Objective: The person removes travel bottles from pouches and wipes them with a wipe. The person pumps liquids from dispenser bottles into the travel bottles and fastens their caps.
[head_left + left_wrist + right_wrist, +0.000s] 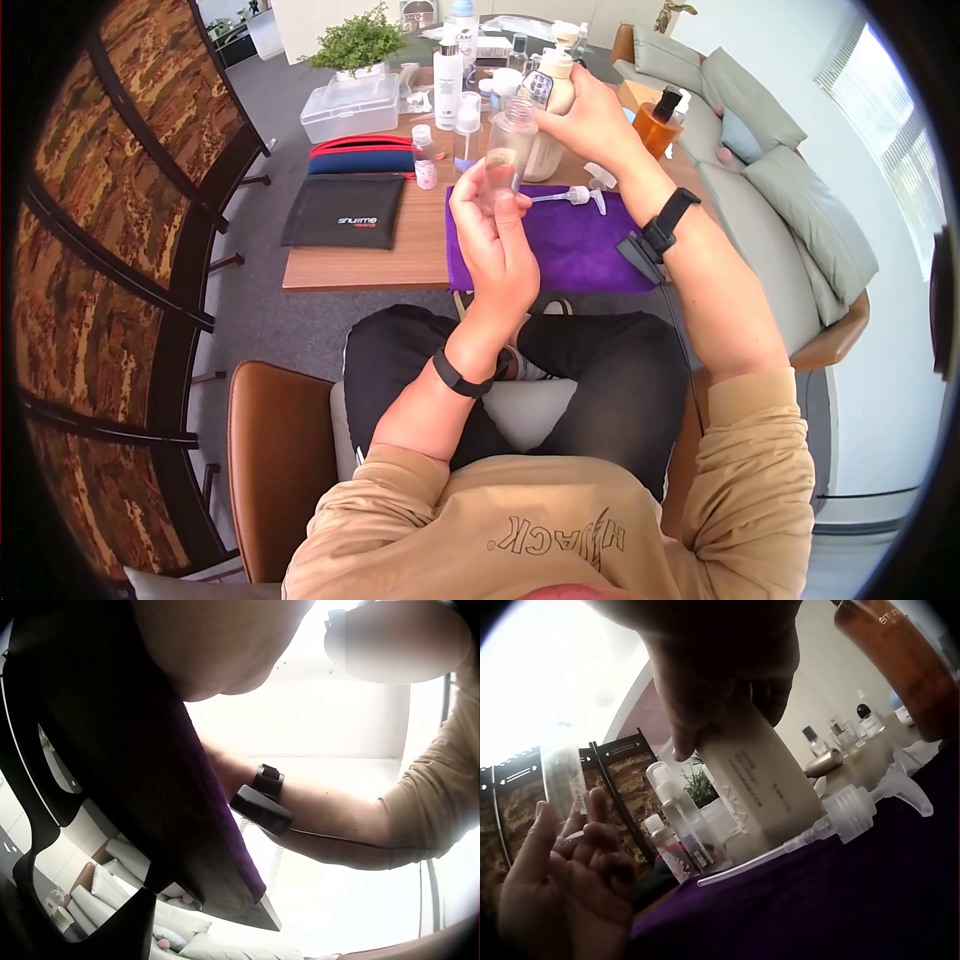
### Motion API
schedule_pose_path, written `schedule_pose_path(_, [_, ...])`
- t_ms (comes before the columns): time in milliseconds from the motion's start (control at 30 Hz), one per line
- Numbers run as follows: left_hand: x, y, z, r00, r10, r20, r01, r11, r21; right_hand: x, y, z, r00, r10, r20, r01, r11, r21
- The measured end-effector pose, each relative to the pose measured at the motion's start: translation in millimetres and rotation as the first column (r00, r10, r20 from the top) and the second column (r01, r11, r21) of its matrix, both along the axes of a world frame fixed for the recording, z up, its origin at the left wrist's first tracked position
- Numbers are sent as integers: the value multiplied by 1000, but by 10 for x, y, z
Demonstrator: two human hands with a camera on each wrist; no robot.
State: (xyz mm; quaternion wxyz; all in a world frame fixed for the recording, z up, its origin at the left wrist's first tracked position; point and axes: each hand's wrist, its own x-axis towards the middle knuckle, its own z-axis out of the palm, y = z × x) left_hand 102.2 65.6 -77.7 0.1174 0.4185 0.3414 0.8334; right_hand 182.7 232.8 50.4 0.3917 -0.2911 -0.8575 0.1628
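Note:
My left hand (497, 240) holds a clear, capless bottle (512, 135) upright over the near side of the table, its threaded mouth at the top. Beside it, my right hand (592, 118) grips a beige pump bottle (546, 152) around its upper part. In the right wrist view the fingers come down over the top of that beige bottle (759, 776), and printed text shows on its side. A white pump head (578, 196) with a clear dip tube lies on a purple cloth (590, 250), below both hands.
Left of the hands stand a small pink bottle (425, 160) and a clear pump bottle (467, 135). A black pouch (340, 212), a plastic case (350, 108) and a potted plant (355, 45) are further left. An amber bottle (655, 128) stands at the right.

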Motion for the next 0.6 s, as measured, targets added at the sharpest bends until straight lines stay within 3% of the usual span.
schedule_pose_path(200, [-8, 7, -4, 1000, 12, -7, -12, 1000, 2, 134, 41, -66, 998, -50, 34, 48, 997, 57])
schedule_pose_path(267, [-12, 17, -13, 1000, 8, -1, -8, 1000, -7, 245, 99, -131, 989, 83, -120, -99, 986, -134])
schedule_pose_path(467, [10, 19, -7, 1000, 16, 16, -16, 1000, -6, 670, -28, -287, 997, 11, -75, -21, 990, -141])
schedule_pose_path(600, [2, 13, 5, 999, 33, -1, -33, 999, -3, 857, -56, -412, 999, 31, -40, -41, 952, -303])
